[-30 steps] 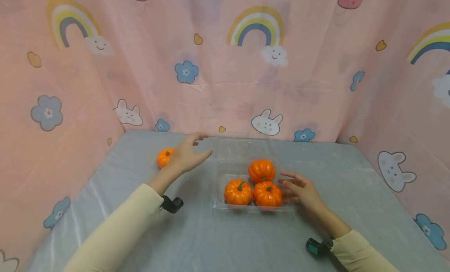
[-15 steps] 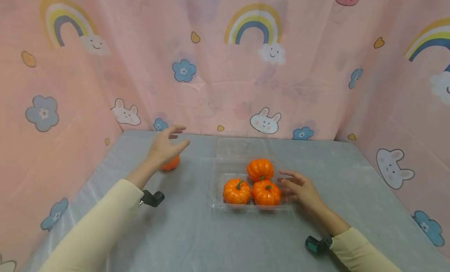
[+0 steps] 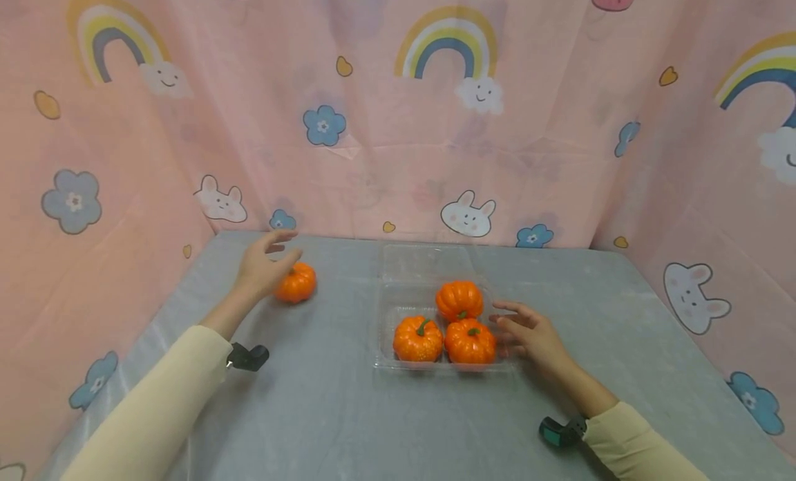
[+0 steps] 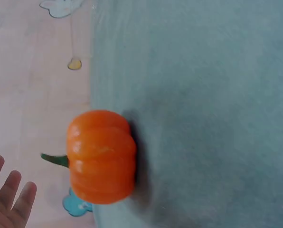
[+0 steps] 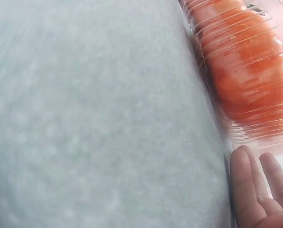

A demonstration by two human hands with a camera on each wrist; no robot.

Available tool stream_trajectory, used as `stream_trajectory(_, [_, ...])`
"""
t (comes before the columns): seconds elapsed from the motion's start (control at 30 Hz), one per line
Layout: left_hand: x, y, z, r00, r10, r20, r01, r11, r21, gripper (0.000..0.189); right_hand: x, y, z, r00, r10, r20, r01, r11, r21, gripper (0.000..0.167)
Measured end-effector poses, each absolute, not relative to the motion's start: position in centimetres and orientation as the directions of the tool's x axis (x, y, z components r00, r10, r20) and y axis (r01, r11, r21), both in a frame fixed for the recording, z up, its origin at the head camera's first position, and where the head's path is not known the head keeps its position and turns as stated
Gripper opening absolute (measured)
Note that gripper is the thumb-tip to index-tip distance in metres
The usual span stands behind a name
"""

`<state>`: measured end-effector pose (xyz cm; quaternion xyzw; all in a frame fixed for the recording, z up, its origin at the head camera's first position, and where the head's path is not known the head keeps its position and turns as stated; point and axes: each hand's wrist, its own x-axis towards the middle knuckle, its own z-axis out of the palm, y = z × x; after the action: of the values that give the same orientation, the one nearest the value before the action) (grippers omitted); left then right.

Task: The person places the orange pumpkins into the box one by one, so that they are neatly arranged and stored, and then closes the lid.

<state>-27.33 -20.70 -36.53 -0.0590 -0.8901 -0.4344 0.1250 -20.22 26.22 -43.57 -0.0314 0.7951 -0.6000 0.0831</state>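
In the head view my left hand (image 3: 260,265) hovers by a small orange pumpkin (image 3: 298,284) at the left, partly covering it. Its fingers are spread and hold nothing. The left wrist view shows that pumpkin (image 4: 102,156) lying on its side, its green stem toward the fingertips (image 4: 25,197), with a gap between. A clear plastic clamshell box (image 3: 387,365), lid laid back, contains three pumpkins: front left (image 3: 418,340), front right (image 3: 470,341), back right (image 3: 459,300). My right hand (image 3: 536,339) is at the box's right side, fingers loosely extended; contact is hard to tell.
A grey cloth (image 3: 336,412) covers the table. Behind and on both sides hangs a pink patterned curtain (image 3: 385,163). The transparent lid (image 3: 429,262) lies behind the box, close to the back edge.
My left hand has moved left, away from the box and across to the lone pumpkin, now on its left side. The right hand and box stay in place.
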Motion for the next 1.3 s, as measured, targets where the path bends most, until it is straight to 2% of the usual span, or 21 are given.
stream_trajectory(0.5, [-27.1, -23.2, -39.5, -0.986, -0.094, 0.139, 0.064, 0.551, 0.832, 0.044, -20.1, 26.2, -43.6, -0.983, -0.147, -0.110, 0.065, 0.284, -0.957, 0.053])
stream_trajectory(0.97, [-27.4, -24.3, -41.3, -0.995, -0.069, -0.065, -0.091, 0.506, 0.858, 0.055, -20.1, 26.2, -43.4, -0.984, -0.138, -0.109, 0.065, 0.291, -0.954, 0.052])
stream_trajectory(1.3, [-27.6, -24.6, -42.0, -0.994, -0.051, -0.098, -0.110, 0.504, 0.857, 0.054, -20.1, 26.2, -43.6, -0.984, -0.151, -0.091, 0.047, 0.273, -0.961, 0.052])
